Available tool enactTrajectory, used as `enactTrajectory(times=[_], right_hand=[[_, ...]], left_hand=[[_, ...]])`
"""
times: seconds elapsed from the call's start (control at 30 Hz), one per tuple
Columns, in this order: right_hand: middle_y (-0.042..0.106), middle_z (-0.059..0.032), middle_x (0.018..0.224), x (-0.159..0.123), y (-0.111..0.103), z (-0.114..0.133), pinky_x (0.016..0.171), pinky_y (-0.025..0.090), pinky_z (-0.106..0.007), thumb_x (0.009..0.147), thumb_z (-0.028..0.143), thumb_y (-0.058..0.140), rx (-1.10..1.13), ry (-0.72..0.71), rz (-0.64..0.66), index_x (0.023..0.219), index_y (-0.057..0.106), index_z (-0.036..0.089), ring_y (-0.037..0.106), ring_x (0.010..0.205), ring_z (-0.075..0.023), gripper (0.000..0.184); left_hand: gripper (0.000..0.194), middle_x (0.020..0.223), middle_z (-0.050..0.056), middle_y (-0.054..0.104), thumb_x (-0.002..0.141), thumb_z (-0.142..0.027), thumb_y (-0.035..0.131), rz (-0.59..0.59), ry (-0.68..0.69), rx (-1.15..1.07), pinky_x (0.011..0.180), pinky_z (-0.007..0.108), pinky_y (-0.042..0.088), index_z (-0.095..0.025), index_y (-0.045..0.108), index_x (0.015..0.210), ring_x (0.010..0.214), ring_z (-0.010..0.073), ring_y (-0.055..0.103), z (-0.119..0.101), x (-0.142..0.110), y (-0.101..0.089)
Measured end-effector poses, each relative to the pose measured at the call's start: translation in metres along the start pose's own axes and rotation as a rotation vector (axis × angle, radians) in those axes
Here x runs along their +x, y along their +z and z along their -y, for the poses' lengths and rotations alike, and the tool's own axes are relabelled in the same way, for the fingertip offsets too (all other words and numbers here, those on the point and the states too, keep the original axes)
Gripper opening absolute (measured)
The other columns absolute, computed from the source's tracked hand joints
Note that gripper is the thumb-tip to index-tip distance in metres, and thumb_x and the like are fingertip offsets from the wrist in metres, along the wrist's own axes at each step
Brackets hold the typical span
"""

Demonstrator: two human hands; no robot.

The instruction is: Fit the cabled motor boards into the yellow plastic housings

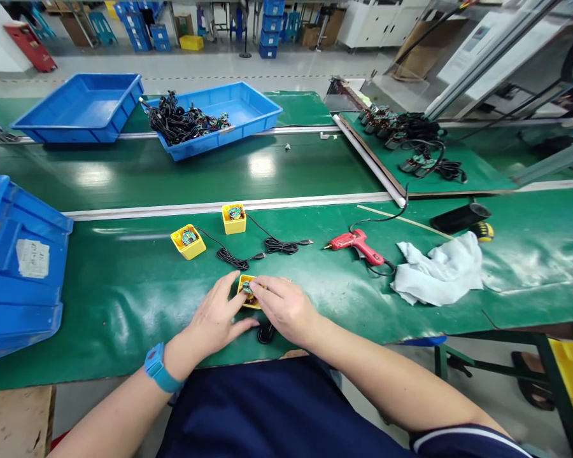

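Note:
Both my hands meet over a small yellow plastic box (247, 301) on the green belt (124, 280), with a circuit board (247, 287) inside it. My left hand (212, 318) grips the box's left side, and a blue wristband (158, 367) circles that wrist. My right hand (284, 308) pinches at the board from the right. A black cable (266, 333) shows below my hands, partly hidden. Further ahead stand two similar yellow boxes (188, 242) (233, 219) holding boards, with coiled black cables (232, 258) beside them.
A red glue gun (358, 247) and a crumpled white cloth (439, 270) lie to the right. A blue crate (19, 267) stands at the left. Beyond a metal rail (219, 207), a blue tray (214, 121) holds cabled boards next to another blue tray (76, 108).

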State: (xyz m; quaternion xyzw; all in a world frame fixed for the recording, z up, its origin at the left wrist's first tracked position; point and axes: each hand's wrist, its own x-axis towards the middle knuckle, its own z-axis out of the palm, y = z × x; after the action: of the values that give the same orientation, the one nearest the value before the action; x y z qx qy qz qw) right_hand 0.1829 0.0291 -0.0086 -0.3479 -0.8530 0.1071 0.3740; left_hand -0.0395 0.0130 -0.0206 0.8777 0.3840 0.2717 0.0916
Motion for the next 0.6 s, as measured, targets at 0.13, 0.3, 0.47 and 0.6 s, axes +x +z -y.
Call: enactTrajectory(times=[0.13,0.3,0.47,0.6], right_hand=[[0.075,-0.0137,0.113,-0.002,-0.002,-0.008,0.082,0.065,-0.034,0.106,0.015,0.049,0.046,-0.011,-0.021,0.132,0.066,0.019,0.074,0.097,-0.0214,0.031],[0.075,-0.0136,0.112,0.004,-0.011,-0.008,0.076,0.063,-0.036,0.109,0.017,0.043,-0.014,-0.106,0.077,0.122,0.069,0.018,0.070,0.087,-0.0202,0.029],[0.075,-0.0119,0.117,0.006,-0.015,-0.009,0.081,0.064,-0.033,0.109,0.021,0.048,0.121,-0.058,0.134,0.115,0.073,0.019,0.073,0.098,-0.0196,0.026],[0.075,-0.0128,0.122,0.001,-0.009,-0.009,0.092,0.065,-0.036,0.106,0.024,0.056,0.221,0.018,0.084,0.119,0.072,0.019,0.074,0.109,-0.0218,0.021]], left_hand=[[0.050,0.142,0.024,0.058,0.095,-0.041,0.071,0.019,-0.010,-0.006,0.101,0.052,0.062,-0.015,0.058,0.135,0.128,0.0376,0.065,-0.002,0.007,-0.003],[0.023,0.131,0.019,0.066,0.100,-0.033,0.065,0.020,-0.067,-0.063,0.092,0.043,0.066,-0.017,0.066,0.116,0.113,0.0293,0.073,0.001,0.005,0.005],[0.027,0.151,0.022,0.055,0.098,-0.025,0.068,-0.184,-0.005,-0.166,0.103,0.046,0.063,-0.016,0.065,0.123,0.130,0.0311,0.066,0.008,-0.001,0.021],[0.035,0.148,0.022,0.058,0.097,-0.024,0.069,-0.222,-0.015,-0.200,0.106,0.048,0.061,-0.017,0.061,0.131,0.131,0.0305,0.065,0.009,-0.002,0.026]])
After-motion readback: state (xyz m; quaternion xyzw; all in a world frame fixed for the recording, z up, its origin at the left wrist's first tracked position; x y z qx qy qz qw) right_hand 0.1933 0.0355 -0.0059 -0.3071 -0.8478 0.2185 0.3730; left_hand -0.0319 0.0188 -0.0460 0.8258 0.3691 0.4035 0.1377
